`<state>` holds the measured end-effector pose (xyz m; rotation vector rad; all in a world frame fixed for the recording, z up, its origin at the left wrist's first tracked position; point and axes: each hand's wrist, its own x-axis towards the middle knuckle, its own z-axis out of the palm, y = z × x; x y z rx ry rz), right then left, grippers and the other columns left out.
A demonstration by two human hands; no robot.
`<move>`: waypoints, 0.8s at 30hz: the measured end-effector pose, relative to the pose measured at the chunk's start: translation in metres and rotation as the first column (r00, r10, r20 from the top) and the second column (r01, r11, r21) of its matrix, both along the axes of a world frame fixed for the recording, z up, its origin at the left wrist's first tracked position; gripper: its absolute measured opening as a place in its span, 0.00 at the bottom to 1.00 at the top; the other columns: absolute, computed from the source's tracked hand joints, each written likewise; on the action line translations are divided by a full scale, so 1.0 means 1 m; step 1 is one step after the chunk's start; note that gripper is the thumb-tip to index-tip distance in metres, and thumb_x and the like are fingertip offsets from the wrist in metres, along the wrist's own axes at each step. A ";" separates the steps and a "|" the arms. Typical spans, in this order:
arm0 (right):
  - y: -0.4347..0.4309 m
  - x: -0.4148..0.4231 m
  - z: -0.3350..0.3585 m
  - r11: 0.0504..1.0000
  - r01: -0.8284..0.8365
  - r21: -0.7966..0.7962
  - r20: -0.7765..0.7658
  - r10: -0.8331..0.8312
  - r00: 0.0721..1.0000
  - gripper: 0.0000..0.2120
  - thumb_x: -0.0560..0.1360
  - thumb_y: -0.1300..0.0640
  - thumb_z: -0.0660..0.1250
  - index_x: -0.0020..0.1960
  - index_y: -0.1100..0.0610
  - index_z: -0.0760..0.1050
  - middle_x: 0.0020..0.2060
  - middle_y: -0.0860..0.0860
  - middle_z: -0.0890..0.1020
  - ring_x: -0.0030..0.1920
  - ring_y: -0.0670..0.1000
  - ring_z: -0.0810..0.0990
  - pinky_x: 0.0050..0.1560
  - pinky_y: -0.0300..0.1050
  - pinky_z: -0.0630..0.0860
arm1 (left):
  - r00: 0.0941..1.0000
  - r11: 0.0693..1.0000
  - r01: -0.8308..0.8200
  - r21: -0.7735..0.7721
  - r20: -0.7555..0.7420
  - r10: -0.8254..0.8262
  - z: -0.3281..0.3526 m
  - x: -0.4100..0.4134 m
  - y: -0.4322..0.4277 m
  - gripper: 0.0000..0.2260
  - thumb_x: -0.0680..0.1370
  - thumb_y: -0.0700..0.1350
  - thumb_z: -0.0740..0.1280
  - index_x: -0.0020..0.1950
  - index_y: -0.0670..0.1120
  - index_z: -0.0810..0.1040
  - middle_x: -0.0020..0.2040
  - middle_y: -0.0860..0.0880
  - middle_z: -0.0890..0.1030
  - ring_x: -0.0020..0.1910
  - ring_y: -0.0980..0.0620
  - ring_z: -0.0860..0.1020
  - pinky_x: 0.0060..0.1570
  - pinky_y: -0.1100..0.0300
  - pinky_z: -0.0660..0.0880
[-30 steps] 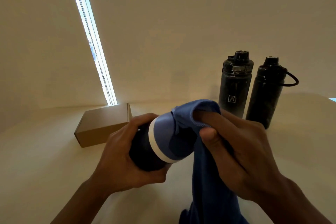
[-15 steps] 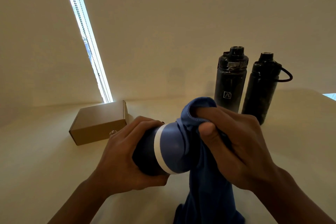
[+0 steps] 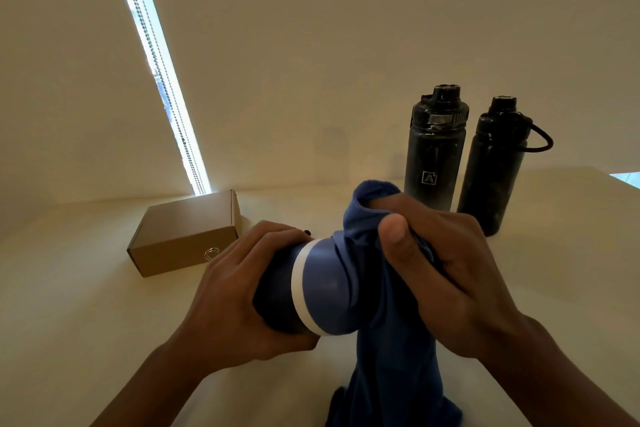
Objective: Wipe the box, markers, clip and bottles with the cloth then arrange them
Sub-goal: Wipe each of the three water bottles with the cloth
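Note:
My left hand (image 3: 239, 291) grips the dark body of a blue bottle (image 3: 320, 291) with a white band, held sideways above the table. My right hand (image 3: 440, 263) grips a blue cloth (image 3: 384, 367) wrapped over the bottle's right end; the cloth hangs down to the table. Two black bottles (image 3: 434, 152) (image 3: 493, 166) stand upright behind my right hand. A brown cardboard box (image 3: 187, 232) lies at the left, with a metal clip (image 3: 211, 252) just in front of it. A small dark tip (image 3: 306, 231) shows behind my left fingers.
The pale table (image 3: 86, 305) meets a beige wall at the back. A bright window slit (image 3: 156, 59) with bead chains runs up behind the box. The table's right edge (image 3: 620, 184) lies beyond the bottles.
The blue bottle has tilted a little in my hands, and my right hand has worked the cloth along its end. The view has shifted slightly.

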<state>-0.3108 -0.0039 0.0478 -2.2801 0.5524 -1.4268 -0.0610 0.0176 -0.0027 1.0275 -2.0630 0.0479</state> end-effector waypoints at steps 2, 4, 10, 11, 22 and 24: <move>-0.001 0.000 -0.002 0.998 -0.007 0.066 0.047 0.004 0.999 0.17 0.85 0.52 0.53 0.43 0.55 0.74 0.30 0.39 0.72 0.29 0.44 0.74 0.33 0.29 0.67 | 1.000 1.000 -0.005 -0.004 0.011 0.005 -0.001 0.000 0.000 0.44 0.60 0.65 0.83 0.71 0.56 0.70 0.66 0.60 0.76 0.61 0.56 0.79 0.58 0.59 0.78; -0.001 0.000 -0.002 0.993 -0.019 0.115 0.074 0.011 0.997 0.17 0.85 0.51 0.54 0.41 0.54 0.72 0.29 0.43 0.72 0.28 0.47 0.73 0.32 0.34 0.68 | 1.000 1.000 -0.005 -0.010 0.009 0.005 -0.003 0.001 -0.001 0.44 0.59 0.65 0.83 0.71 0.56 0.70 0.66 0.60 0.76 0.61 0.56 0.79 0.58 0.58 0.79; 0.000 0.003 -0.001 0.957 -0.090 0.275 0.172 0.043 0.984 0.19 0.85 0.50 0.55 0.36 0.53 0.68 0.29 0.49 0.70 0.29 0.50 0.69 0.32 0.45 0.68 | 1.000 1.000 -0.005 -0.021 -0.029 0.005 -0.003 0.001 -0.002 0.43 0.59 0.63 0.83 0.70 0.55 0.70 0.66 0.60 0.75 0.61 0.54 0.79 0.58 0.59 0.78; 0.000 0.004 -0.001 0.951 -0.099 0.293 0.185 0.045 0.982 0.18 0.84 0.50 0.55 0.36 0.52 0.68 0.29 0.49 0.70 0.30 0.49 0.70 0.33 0.44 0.69 | 0.999 1.000 -0.007 -0.023 -0.034 0.006 -0.002 0.001 -0.002 0.44 0.59 0.62 0.84 0.70 0.55 0.70 0.66 0.60 0.75 0.61 0.54 0.79 0.58 0.60 0.77; 0.007 0.010 0.003 0.922 -0.135 0.362 0.256 0.041 0.966 0.18 0.84 0.51 0.56 0.36 0.52 0.70 0.31 0.50 0.69 0.32 0.48 0.68 0.35 0.44 0.69 | 0.979 0.999 0.032 -0.011 -0.201 -0.034 -0.003 0.002 -0.002 0.42 0.60 0.58 0.84 0.71 0.61 0.70 0.65 0.58 0.78 0.61 0.51 0.81 0.58 0.63 0.78; 0.007 0.012 0.001 0.929 -0.129 0.348 0.249 0.042 0.968 0.18 0.84 0.51 0.55 0.37 0.55 0.68 0.31 0.53 0.68 0.32 0.49 0.67 0.34 0.46 0.67 | 0.968 0.999 0.033 0.003 -0.248 -0.031 -0.003 0.003 -0.002 0.43 0.60 0.58 0.83 0.72 0.65 0.68 0.65 0.59 0.78 0.62 0.53 0.81 0.58 0.64 0.78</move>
